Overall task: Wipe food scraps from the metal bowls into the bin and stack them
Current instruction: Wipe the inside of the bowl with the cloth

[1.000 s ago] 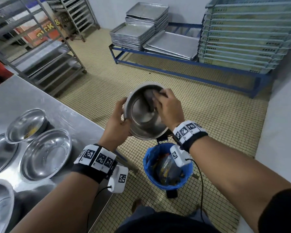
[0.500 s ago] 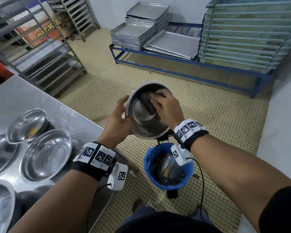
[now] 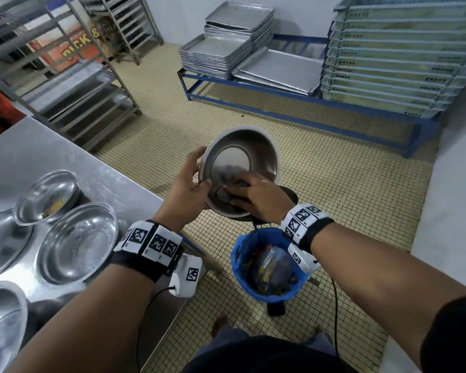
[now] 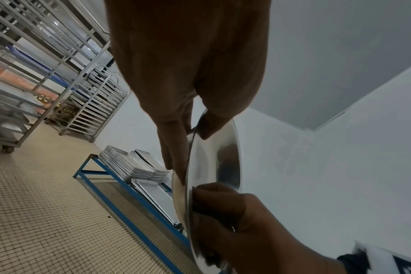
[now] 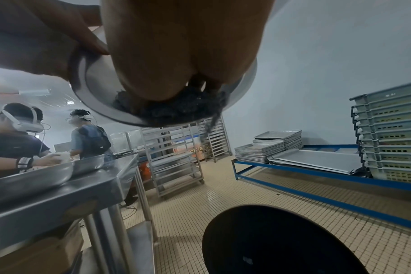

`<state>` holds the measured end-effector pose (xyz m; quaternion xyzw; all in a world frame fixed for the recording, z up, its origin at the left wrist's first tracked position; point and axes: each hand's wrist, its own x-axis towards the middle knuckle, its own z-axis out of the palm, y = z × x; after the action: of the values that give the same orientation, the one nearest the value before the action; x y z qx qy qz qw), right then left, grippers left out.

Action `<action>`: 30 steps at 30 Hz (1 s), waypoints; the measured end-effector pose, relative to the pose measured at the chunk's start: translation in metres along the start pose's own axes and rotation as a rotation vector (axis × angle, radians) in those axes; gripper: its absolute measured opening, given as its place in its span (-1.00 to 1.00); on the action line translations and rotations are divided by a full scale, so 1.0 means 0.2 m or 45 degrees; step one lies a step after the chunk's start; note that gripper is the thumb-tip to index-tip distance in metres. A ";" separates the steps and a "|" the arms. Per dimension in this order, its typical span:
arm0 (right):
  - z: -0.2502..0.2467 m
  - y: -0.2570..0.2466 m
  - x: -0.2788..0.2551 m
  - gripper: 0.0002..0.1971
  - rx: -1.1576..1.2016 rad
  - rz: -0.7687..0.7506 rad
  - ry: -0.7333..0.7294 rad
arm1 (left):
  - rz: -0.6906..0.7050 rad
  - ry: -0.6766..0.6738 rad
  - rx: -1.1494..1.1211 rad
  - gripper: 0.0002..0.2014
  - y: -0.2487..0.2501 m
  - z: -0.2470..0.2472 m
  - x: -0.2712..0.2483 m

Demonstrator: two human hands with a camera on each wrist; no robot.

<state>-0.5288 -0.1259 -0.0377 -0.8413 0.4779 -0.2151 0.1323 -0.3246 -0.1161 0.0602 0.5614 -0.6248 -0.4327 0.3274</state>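
Note:
My left hand (image 3: 189, 184) grips the left rim of a metal bowl (image 3: 240, 157), tilted towards me above the blue-lined bin (image 3: 267, 265). My right hand (image 3: 256, 196) presses a dark grey cloth (image 3: 221, 193) against the bowl's lower inside wall. From the left wrist the bowl (image 4: 214, 166) shows edge-on, thumb inside and fingers behind. The right wrist view has the cloth (image 5: 176, 107) bunched under my fingers at the bowl's rim (image 5: 101, 105). On the steel table (image 3: 51, 146) sit a wide shallow bowl (image 3: 78, 243) and a smaller bowl with yellow scraps (image 3: 47, 196).
More bowls (image 3: 0, 327) lie at the table's left edge. The bin's black lid (image 5: 282, 241) stands open behind it. Tray stacks (image 3: 226, 49) and crates (image 3: 396, 55) rest on a blue bench. Wire racks (image 3: 73, 76) stand at the left. Two people (image 5: 19, 139) work beyond the table.
My right hand has dragged the cloth from the bowl's upper wall down to its lower rim. The bowl stays tilted over the bin in my left hand.

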 end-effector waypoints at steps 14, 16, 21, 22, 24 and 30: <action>-0.07 0.08 -0.12 -0.63 -0.021 0.021 -0.188 | 0.008 0.097 0.128 -0.30 0.02 -0.06 0.01; -0.13 0.10 -0.13 -0.65 0.015 0.028 -0.158 | -0.003 0.113 0.095 -0.29 0.02 -0.07 0.01; -0.29 0.12 -0.01 -0.63 0.029 0.175 0.194 | 0.028 0.131 0.105 -0.31 0.08 -0.07 0.00; -0.31 0.12 0.01 -0.64 0.001 0.152 0.254 | 0.047 0.123 0.120 -0.32 0.10 -0.06 -0.01; -0.32 0.11 0.06 -0.65 -0.115 0.098 0.305 | 0.067 0.087 0.136 -0.33 0.12 -0.05 -0.01; -0.31 0.07 0.08 -0.59 -0.499 -0.041 0.286 | 0.133 0.059 -0.080 -0.34 0.19 -0.08 0.01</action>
<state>-0.5620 -0.1473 0.0150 -0.8292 0.5089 -0.2126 -0.0912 -0.3274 -0.1213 0.1012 0.5273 -0.6316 -0.4214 0.3815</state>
